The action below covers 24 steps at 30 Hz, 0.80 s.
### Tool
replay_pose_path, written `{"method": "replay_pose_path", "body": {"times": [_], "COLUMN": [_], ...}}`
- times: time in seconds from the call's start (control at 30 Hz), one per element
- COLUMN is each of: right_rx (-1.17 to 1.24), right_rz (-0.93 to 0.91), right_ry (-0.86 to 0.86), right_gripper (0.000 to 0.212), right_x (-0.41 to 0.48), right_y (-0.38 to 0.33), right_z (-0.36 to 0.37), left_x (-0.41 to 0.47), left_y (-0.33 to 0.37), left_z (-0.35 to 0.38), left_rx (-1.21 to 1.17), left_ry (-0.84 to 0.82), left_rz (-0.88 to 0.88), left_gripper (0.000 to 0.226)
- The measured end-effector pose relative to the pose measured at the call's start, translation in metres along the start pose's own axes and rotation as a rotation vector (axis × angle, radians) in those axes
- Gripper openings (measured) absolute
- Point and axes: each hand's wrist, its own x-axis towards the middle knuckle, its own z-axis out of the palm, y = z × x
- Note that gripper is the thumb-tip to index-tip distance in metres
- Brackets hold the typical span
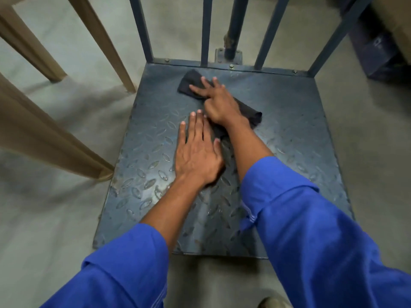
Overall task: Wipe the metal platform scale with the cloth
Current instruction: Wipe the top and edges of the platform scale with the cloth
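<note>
Both my hands are down on the metal platform scale [289,141], a dark grey plate with a raised diamond tread that fills the middle of the frame and sits on the floor [55,207]. My right hand [216,103], above centre, presses a dark cloth [252,115] against the plate with fingers spread and straight; the thumb is folded in, and I cannot tell whether it pinches the fabric. The cloth lies in a crumpled strip slanting from the upper middle toward the right. My left hand [198,152] lies open, palm down, just below it, its fingertips touching the cloth's near edge. Blue sleeves cover both forearms at the bottom. To wipe well, I judge I should keep the palm flat, push in overlapping passes and work across the tread, since the ridges likely trap grime. The far edge under the upright bars [205,30] at the top, and the corners, probably need a folded edge of cloth. Tan furniture legs [104,41] stand at upper left. As for containers, only what looks like a dark box [373,54] shows at upper right; its contents are not visible.
</note>
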Motion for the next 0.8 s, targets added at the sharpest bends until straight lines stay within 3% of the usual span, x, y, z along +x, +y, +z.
{"method": "replay_pose_path", "body": {"times": [0.17, 0.27, 0.37, 0.47, 0.53, 0.6, 0.8], "right_rx": [-0.113, -0.133, -0.032, 0.037, 0.046, 0.038, -0.053], "right_rz": [0.388, 0.578, 0.368, 0.018, 0.041, 0.165, 0.387], "right_ry": [0.326, 0.459, 0.627, 0.258, 0.13, 0.175, 0.29], "right_gripper": [0.069, 0.065, 0.063, 0.066, 0.072, 0.078, 0.067], "right_x": [-0.037, -0.049, -0.048, -0.038, -0.034, -0.034, -0.056], "right_y": [0.091, 0.101, 0.065, 0.031, 0.035, 0.053, 0.094], "right_z": [-0.025, -0.032, -0.025, -0.006, -0.009, -0.018, -0.044], "left_x": [0.011, 0.016, 0.015, 0.019, 0.021, 0.022, 0.036], "left_y": [0.022, 0.029, 0.03, 0.031, 0.034, 0.037, 0.06], "left_z": [0.002, 0.001, 0.001, 0.003, 0.004, 0.007, 0.005], "left_rx": [-0.045, -0.058, -0.045, -0.035, -0.043, -0.035, -0.037], "left_ry": [-0.029, -0.046, -0.044, -0.029, -0.03, -0.027, -0.054], "left_rz": [0.021, 0.034, 0.042, 0.036, 0.037, 0.045, 0.087], "left_gripper": [0.075, 0.075, 0.076, 0.076, 0.077, 0.076, 0.07]}}
